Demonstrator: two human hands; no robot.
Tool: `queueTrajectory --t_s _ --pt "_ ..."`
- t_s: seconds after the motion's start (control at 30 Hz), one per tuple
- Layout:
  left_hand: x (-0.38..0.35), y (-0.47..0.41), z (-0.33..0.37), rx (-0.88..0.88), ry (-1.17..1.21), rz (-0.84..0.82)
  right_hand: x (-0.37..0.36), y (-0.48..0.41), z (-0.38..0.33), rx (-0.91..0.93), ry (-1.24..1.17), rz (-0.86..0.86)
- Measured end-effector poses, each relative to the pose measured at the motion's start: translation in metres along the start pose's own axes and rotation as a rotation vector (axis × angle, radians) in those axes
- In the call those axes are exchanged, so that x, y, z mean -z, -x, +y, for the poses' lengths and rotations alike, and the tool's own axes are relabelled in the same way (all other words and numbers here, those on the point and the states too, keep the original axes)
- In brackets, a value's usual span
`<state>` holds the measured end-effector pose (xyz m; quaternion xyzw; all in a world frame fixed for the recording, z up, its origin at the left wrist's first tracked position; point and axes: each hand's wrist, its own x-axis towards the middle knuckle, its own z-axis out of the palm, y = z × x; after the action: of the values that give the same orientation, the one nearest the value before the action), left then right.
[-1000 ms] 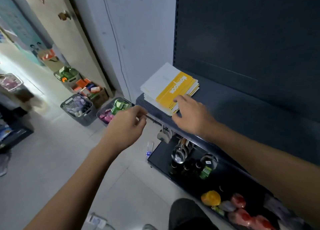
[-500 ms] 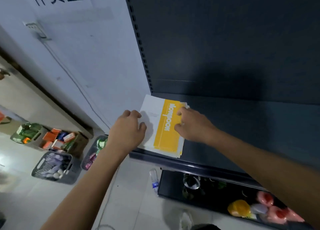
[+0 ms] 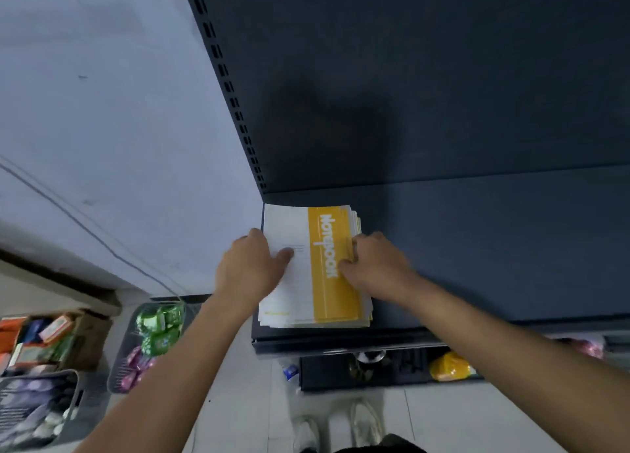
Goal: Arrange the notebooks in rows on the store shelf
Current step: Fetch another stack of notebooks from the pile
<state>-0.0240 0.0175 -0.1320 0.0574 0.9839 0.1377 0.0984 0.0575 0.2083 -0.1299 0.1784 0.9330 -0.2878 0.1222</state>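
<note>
Notebooks (image 3: 335, 296): a flat pile of thin paper-covered books, rectangular, with slightly ragged edges. It lies between the two sets of fingers at the left end of the shelf, close to the front lip.
Top cover: smooth and matt. It is white under the left thumb and has a broad yellow band with white lettering under the right thumb.
Left hand (image 3: 250, 265): the fingers (image 3: 255, 236) are curled down over the pile's left edge and the thumb is laid across the white cover, so the pile is pinched on that side.
Right hand (image 3: 378, 268): the fingers (image 3: 366, 240) are bent onto the pile's right edge and the thumb is on the yellow band, gripping the same pile.
Shelf (image 3: 494, 255): dark painted metal, flat and plain. It stretches away beyond the right fingers.
Back panel (image 3: 426, 77): the same dark metal, rising beyond the fingertips.
Slotted upright (image 3: 231, 91): a row of punched slots along the panel's left edge, beyond the left fingers.
Wall (image 3: 102, 111): pale and smooth, outside the left hand.
Mesh basket (image 3: 116, 371): grey plastic lattice on the floor below the left forearm, holding shiny green and pink packets.
Cardboard box (image 3: 93, 333): brown, just outside the basket, holding orange and green cartons.
Grey crate (image 3: 75, 389): ribbed plastic, nearest the left elbow. Its pale contents are too blurred to tell.
Lower shelf (image 3: 324, 377): dark, beneath the wrists, carrying a crinkled yellow packet (image 3: 450, 367).
</note>
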Motion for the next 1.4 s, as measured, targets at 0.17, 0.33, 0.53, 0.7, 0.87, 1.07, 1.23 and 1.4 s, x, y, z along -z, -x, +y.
queueTrajectory --t_s 0.17,0.33,0.53,0.7,0.87,1.07,1.23,1.4 --pt "-0.002 -0.006 -0.011 -0.072 0.118 0.012 -0.008 0.007 -0.019 -0.149 0.001 0.024" --pt "0.004 -0.007 -0.018 -0.075 0.166 0.009 -0.013 0.01 -0.034 -0.256 -0.175 0.046" --pt "0.015 -0.016 -0.028 -0.026 0.294 -0.103 -0.015 0.008 -0.038 -0.311 -0.321 0.044" --pt "0.015 -0.016 -0.032 -0.001 0.386 -0.107 -0.016 0.007 -0.035 -0.324 -0.362 0.066" --pt "0.019 -0.007 -0.034 -0.024 0.35 0.022 -0.014 0.008 -0.039 -0.335 -0.319 0.042" --pt "0.031 -0.011 -0.048 -0.066 0.365 0.154 -0.019 0.005 -0.038 -0.339 -0.258 0.035" --pt "0.036 -0.013 -0.052 -0.138 0.572 0.129 -0.021 0.003 -0.044 -0.338 -0.199 0.041" --pt "0.034 -0.012 -0.027 -0.251 0.741 0.041 -0.012 0.013 -0.049 -0.27 -0.644 0.229"
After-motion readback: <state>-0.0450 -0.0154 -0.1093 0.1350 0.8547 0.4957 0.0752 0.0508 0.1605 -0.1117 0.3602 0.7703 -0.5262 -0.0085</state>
